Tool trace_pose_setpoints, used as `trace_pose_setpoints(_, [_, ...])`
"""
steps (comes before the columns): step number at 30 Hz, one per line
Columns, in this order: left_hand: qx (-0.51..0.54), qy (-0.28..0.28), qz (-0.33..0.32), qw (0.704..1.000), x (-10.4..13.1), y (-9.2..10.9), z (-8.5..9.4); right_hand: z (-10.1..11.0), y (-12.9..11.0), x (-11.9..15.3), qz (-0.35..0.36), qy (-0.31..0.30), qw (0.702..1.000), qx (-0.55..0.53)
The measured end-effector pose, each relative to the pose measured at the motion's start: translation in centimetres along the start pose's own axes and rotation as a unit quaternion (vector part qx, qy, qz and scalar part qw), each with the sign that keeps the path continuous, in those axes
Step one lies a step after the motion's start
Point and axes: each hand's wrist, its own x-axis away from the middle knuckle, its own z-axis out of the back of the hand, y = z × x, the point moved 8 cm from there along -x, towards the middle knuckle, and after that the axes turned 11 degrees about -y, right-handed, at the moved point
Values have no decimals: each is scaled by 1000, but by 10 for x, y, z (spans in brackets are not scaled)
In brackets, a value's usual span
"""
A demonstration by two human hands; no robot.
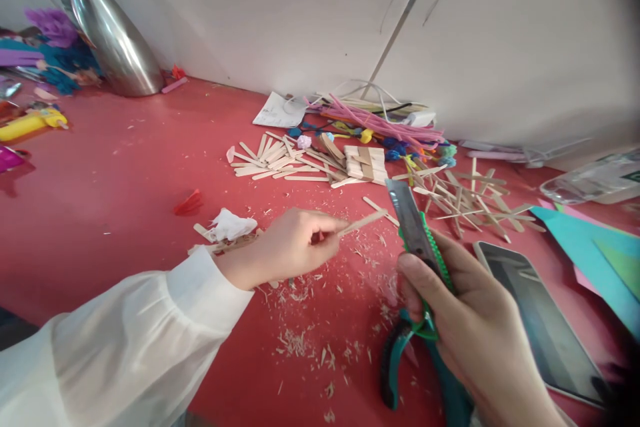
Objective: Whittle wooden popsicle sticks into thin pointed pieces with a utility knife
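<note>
My left hand [295, 245] pinches one end of a wooden craft stick [364, 221], whose free end points right over the table. In my right hand [470, 307] is a green utility knife [416, 230], its broad metal blade end pointing up and away from me. Blade and stick tip are close together; a small gap seems to lie between them. Under my right hand lie pliers [393, 363] with teal and black handles, their head hidden. Wood shavings [295, 343] are scattered on the red table around and below my hands.
Loose craft sticks [280, 159] and a bundle of sticks [366, 163] lie ahead. Crossed sticks [475, 200] are piled to the right, beyond a phone [537, 320] and coloured paper [595, 247]. Pink pipe cleaners [370, 119] lie by the wall; a metal jug [113, 33] stands back left.
</note>
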Motion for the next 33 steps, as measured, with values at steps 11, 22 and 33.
trace_pose_setpoints(11, [-58, -18, -22, 998, 0, 7, -3, -5, 24, -6, -87, -3, 987, -134])
trace_pose_setpoints(22, [67, 56, 40, 995, 3, -14, 6, 9, -16, 8, 22, 69, 984, 165])
trace_pose_setpoints(33, [19, 181, 47, 982, 8, -14, 26, -10, -23, 15, 64, 7, 970, 236])
